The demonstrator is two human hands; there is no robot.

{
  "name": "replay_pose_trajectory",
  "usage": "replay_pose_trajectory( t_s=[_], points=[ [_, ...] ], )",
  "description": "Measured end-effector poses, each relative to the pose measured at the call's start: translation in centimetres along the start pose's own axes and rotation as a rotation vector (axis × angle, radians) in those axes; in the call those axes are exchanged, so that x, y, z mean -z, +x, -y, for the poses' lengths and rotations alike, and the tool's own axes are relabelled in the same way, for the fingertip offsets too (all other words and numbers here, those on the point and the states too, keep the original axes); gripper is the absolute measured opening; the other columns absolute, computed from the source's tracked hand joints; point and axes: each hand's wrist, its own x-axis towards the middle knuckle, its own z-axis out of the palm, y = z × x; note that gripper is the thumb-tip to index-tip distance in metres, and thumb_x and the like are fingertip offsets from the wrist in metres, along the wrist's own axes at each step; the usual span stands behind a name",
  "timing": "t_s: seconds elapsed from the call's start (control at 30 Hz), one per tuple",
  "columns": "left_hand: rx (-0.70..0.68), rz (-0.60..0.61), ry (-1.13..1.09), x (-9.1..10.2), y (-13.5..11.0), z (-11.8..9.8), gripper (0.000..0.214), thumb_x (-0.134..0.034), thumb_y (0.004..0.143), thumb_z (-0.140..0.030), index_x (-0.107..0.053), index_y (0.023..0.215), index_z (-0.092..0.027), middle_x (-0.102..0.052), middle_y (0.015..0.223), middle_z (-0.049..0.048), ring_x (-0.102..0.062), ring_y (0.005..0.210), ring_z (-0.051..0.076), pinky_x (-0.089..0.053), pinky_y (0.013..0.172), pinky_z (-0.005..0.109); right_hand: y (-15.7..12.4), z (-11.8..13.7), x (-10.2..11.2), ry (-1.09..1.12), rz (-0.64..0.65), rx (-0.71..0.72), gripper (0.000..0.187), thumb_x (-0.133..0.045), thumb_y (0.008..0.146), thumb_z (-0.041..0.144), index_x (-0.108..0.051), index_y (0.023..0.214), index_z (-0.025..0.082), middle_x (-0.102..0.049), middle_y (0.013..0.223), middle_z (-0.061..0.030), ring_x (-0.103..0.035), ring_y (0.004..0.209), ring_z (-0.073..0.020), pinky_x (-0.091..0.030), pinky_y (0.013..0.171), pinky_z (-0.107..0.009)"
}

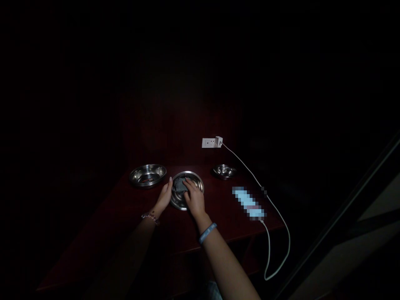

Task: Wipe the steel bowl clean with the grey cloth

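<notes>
A shiny steel plate (195, 180) lies in the middle of a dark red table (125, 212). My left hand (164, 197) rests against the plate's left rim, fingers curved round it. My right hand (194, 198) lies inside the plate, pressing a small grey cloth or pad (180, 185) onto the metal. A bead bracelet is on my left wrist and a blue band on my right wrist.
A second steel dish (147, 174) sits to the left, a small steel bowl (224, 171) to the right. A blurred-out phone (249, 203) lies at the right, on a white cable (275, 208) from a wall socket (212, 142). The room around is dark.
</notes>
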Motion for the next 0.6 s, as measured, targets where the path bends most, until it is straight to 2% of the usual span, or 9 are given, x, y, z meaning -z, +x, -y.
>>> replay_pose_trajectory(
  t_s=[0.17,0.27,0.37,0.5,0.6],
  points=[
    [-0.007,-0.004,-0.008,0.0,0.0,0.0,0.075,-0.035,0.093,-0.073,-0.074,0.109,-0.011,-0.080,0.091,0.0159,-0.074,0.101,0.032,-0.057,0.097,0.044,0.0,0.2,-0.1,0.000,0.068,0.058,0.060,-0.051,0.087,0.007,-0.063,0.142,0.026,-0.060,0.152,-0.0052,-0.059,0.138,-0.0205,-0.044,0.121,-0.041],
    [-0.005,-0.028,0.006,0.0,-0.1,-0.2,0.073,-0.033,0.094,-0.070,-0.074,0.109,-0.011,-0.079,0.087,0.0148,-0.074,0.101,0.032,-0.057,0.096,0.043,0.0,0.4,-0.1,-0.003,0.106,0.091,0.059,-0.053,0.086,0.007,-0.066,0.139,0.028,-0.062,0.150,-0.0034,-0.061,0.136,-0.0197,-0.046,0.119,-0.039],
    [-0.017,-0.088,0.042,0.1,-0.1,-0.3,0.071,-0.031,0.096,-0.067,-0.074,0.108,-0.012,-0.079,0.092,0.0153,-0.072,0.105,0.032,-0.056,0.099,0.042,-0.1,0.7,-0.1,-0.016,0.139,0.115,0.054,-0.053,0.086,0.008,-0.069,0.134,0.028,-0.066,0.145,-0.0024,-0.063,0.133,-0.0192,-0.047,0.118,-0.039],
    [-0.046,-0.163,0.093,0.2,0.0,-0.3,0.067,-0.030,0.098,-0.061,-0.072,0.111,-0.011,-0.079,0.109,0.0172,-0.069,0.116,0.033,-0.049,0.109,0.043,-0.2,1.4,0.0,-0.121,0.158,0.120,0.038,-0.053,0.087,0.011,-0.076,0.114,0.026,-0.077,0.124,-0.0030,-0.069,0.119,-0.0209,-0.052,0.109,-0.035],
    [-0.063,-0.171,0.085,0.2,0.1,-0.2,0.065,-0.030,0.099,-0.058,-0.071,0.117,-0.011,-0.077,0.117,0.0193,-0.067,0.123,0.033,-0.047,0.112,0.043,-0.3,1.5,0.0,-0.246,0.116,0.077,0.027,-0.054,0.086,0.013,-0.076,0.097,0.024,-0.079,0.103,-0.0060,-0.072,0.101,-0.0230,-0.055,0.097,-0.033]
  ],
)
